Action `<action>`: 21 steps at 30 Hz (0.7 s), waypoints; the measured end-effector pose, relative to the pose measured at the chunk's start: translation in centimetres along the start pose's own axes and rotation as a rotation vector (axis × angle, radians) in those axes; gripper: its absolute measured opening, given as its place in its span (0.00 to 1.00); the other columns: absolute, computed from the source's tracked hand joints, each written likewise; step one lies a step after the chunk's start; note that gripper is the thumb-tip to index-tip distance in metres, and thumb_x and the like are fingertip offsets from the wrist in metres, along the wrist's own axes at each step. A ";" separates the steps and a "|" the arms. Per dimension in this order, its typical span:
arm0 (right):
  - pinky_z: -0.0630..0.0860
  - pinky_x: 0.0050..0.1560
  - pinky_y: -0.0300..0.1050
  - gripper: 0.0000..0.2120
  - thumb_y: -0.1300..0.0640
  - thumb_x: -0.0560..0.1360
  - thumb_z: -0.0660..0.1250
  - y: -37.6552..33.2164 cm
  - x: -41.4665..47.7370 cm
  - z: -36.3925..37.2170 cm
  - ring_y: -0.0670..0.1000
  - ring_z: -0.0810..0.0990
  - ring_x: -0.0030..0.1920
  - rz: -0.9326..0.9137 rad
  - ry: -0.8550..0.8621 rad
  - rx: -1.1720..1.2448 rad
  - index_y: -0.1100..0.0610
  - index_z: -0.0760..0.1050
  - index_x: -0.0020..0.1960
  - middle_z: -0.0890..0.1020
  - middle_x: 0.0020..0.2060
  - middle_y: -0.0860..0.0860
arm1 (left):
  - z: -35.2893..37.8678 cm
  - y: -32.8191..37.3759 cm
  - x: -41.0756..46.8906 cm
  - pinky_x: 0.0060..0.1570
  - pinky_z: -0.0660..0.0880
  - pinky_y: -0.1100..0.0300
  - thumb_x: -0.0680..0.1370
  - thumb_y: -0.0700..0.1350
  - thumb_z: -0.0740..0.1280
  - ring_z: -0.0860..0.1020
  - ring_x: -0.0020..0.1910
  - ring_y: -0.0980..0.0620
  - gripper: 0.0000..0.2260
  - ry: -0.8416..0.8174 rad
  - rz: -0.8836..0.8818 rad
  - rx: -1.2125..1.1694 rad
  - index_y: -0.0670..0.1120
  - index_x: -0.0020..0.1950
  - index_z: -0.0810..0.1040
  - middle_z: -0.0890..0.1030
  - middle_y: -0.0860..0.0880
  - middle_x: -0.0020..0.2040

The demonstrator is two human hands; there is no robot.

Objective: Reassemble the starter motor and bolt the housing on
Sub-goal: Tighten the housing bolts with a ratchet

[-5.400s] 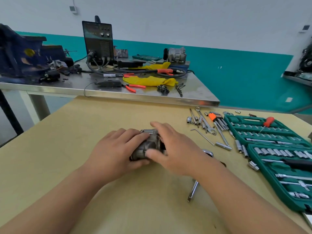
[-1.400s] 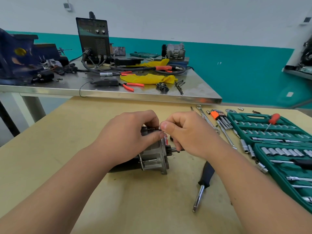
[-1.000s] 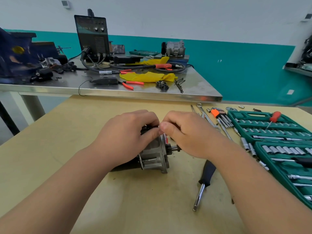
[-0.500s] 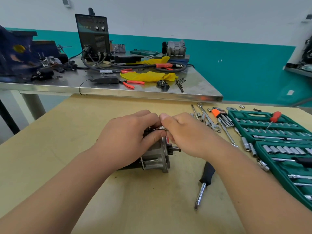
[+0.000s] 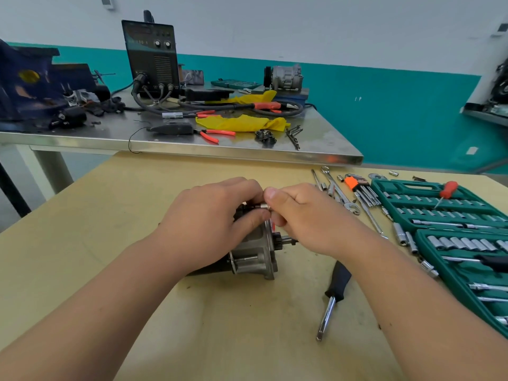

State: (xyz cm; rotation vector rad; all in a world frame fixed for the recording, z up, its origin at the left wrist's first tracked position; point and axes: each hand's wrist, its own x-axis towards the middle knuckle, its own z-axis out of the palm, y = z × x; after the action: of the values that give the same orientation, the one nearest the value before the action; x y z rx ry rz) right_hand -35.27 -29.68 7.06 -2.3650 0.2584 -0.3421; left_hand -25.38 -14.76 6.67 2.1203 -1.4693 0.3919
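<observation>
— Where's the motor (image 5: 255, 257)?
— On its side on the table (image 5: 110, 215): dull silver flange, dark body, short shaft pointing right.
— And the hands?
— Left hand (image 5: 209, 224) curls over the top, gripping it. Right hand (image 5: 305, 218) pinches a small silver bolt (image 5: 264, 207) at the flange's upper edge.

Workshop, steel workbench (image 5: 247, 154), welding machine (image 5: 149, 55), green socket set (image 5: 450, 229), blue vise (image 5: 24, 81)

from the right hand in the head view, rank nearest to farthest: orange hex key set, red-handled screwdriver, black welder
1. orange hex key set, just right of the right hand.
2. red-handled screwdriver, farther right, on the green socket case.
3. black welder, far back left on the steel bench.
</observation>
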 end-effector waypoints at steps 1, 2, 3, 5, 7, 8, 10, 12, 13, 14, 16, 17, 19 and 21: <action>0.61 0.25 0.38 0.25 0.42 0.80 0.51 0.0 0.0 0.0 0.42 0.64 0.21 0.008 0.000 -0.002 0.50 0.70 0.29 0.67 0.19 0.43 | 0.0 0.0 0.0 0.37 0.74 0.54 0.75 0.60 0.56 0.76 0.39 0.53 0.14 -0.010 0.009 -0.004 0.55 0.50 0.76 0.77 0.58 0.44; 0.63 0.27 0.40 0.24 0.40 0.79 0.50 0.0 0.0 -0.1 0.43 0.66 0.22 -0.019 0.009 -0.053 0.50 0.70 0.30 0.69 0.21 0.43 | 0.0 0.0 0.0 0.37 0.74 0.54 0.76 0.60 0.56 0.76 0.39 0.53 0.14 -0.018 0.017 -0.006 0.55 0.50 0.77 0.77 0.58 0.45; 0.65 0.29 0.42 0.22 0.39 0.77 0.50 0.0 0.0 -0.2 0.43 0.69 0.25 -0.072 0.020 -0.146 0.49 0.70 0.32 0.72 0.24 0.43 | 0.0 0.0 0.0 0.37 0.74 0.54 0.78 0.59 0.55 0.77 0.40 0.53 0.15 -0.020 0.024 -0.007 0.54 0.51 0.77 0.77 0.58 0.46; 0.67 0.32 0.42 0.17 0.38 0.74 0.51 0.0 -0.2 -0.6 0.43 0.73 0.33 -0.160 0.000 -0.293 0.46 0.71 0.38 0.74 0.31 0.44 | -0.1 0.0 0.0 0.36 0.74 0.53 0.80 0.58 0.55 0.77 0.40 0.53 0.14 -0.014 0.032 -0.011 0.54 0.51 0.78 0.78 0.57 0.46; 0.65 0.33 0.41 0.14 0.40 0.75 0.53 0.1 -0.3 -0.9 0.42 0.73 0.36 -0.177 -0.029 -0.273 0.46 0.71 0.41 0.74 0.32 0.44 | -0.1 0.0 -0.1 0.35 0.74 0.54 0.79 0.59 0.54 0.77 0.39 0.53 0.15 -0.011 0.030 -0.004 0.54 0.50 0.77 0.77 0.58 0.46; 0.65 0.32 0.40 0.13 0.41 0.75 0.54 0.2 -0.3 -0.9 0.42 0.73 0.35 -0.176 -0.031 -0.248 0.46 0.71 0.40 0.74 0.31 0.43 | -0.2 0.0 -0.1 0.35 0.73 0.55 0.79 0.59 0.54 0.76 0.38 0.53 0.14 -0.014 0.026 0.001 0.55 0.50 0.77 0.77 0.58 0.45; 0.64 0.31 0.39 0.15 0.42 0.76 0.53 0.2 -0.2 -0.4 0.42 0.71 0.30 -0.167 -0.013 -0.195 0.48 0.70 0.36 0.73 0.28 0.40 | -0.2 0.1 -0.1 0.34 0.72 0.58 0.75 0.60 0.57 0.75 0.36 0.56 0.13 -0.022 0.012 0.016 0.56 0.50 0.75 0.76 0.59 0.42; 0.62 0.31 0.41 0.20 0.44 0.78 0.52 0.0 0.0 0.2 0.43 0.65 0.25 -0.114 0.007 -0.053 0.50 0.66 0.31 0.68 0.23 0.43 | -0.2 0.1 -0.1 0.34 0.72 0.60 0.72 0.61 0.58 0.74 0.35 0.58 0.13 -0.025 -0.003 0.036 0.57 0.51 0.74 0.75 0.60 0.40; 0.62 0.30 0.43 0.22 0.44 0.80 0.52 -0.1 0.0 0.4 0.44 0.62 0.24 -0.048 -0.012 0.071 0.51 0.64 0.30 0.65 0.22 0.44 | -0.1 0.1 -0.1 0.33 0.72 0.60 0.72 0.62 0.58 0.74 0.35 0.58 0.14 -0.024 -0.005 0.047 0.56 0.51 0.74 0.74 0.60 0.40; 0.61 0.29 0.43 0.23 0.45 0.81 0.51 -0.3 0.0 0.5 0.46 0.60 0.24 0.036 -0.066 0.212 0.51 0.62 0.28 0.63 0.22 0.45 | -0.1 0.1 -0.1 0.33 0.71 0.60 0.72 0.62 0.58 0.73 0.35 0.57 0.15 -0.020 -0.001 0.053 0.55 0.51 0.74 0.75 0.60 0.40; 0.61 0.26 0.42 0.25 0.44 0.81 0.51 -0.5 0.0 0.4 0.49 0.58 0.24 0.138 -0.183 0.375 0.50 0.60 0.26 0.60 0.22 0.47 | -0.1 0.1 -0.2 0.32 0.71 0.58 0.74 0.61 0.57 0.74 0.35 0.55 0.15 -0.011 0.013 0.046 0.53 0.51 0.75 0.76 0.58 0.41; 0.61 0.26 0.41 0.26 0.43 0.81 0.51 -0.5 0.0 0.3 0.49 0.58 0.23 0.148 -0.197 0.355 0.50 0.60 0.26 0.61 0.22 0.48 | -0.2 0.2 -0.3 0.33 0.72 0.57 0.75 0.60 0.56 0.75 0.35 0.54 0.15 -0.009 0.019 0.036 0.53 0.50 0.75 0.76 0.58 0.42; 0.64 0.29 0.42 0.26 0.40 0.79 0.50 -0.3 0.0 0.0 0.46 0.63 0.23 0.072 -0.119 0.108 0.51 0.64 0.27 0.65 0.22 0.45 | -0.3 0.3 -0.3 0.34 0.73 0.56 0.77 0.58 0.57 0.76 0.37 0.53 0.13 -0.016 0.030 0.018 0.53 0.50 0.76 0.77 0.57 0.44; 0.65 0.32 0.41 0.19 0.38 0.76 0.52 -0.1 -0.2 -0.5 0.41 0.71 0.28 -0.090 -0.012 -0.181 0.47 0.70 0.34 0.72 0.27 0.42 | -0.4 0.2 -0.2 0.36 0.73 0.56 0.77 0.59 0.55 0.76 0.39 0.54 0.14 -0.031 0.031 0.012 0.55 0.51 0.77 0.77 0.58 0.46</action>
State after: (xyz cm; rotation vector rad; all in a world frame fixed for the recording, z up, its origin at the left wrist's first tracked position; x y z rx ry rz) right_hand -35.55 -29.86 7.46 -2.5618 0.1846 -0.3600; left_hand -25.61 -14.47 6.96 2.1240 -1.5228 0.3818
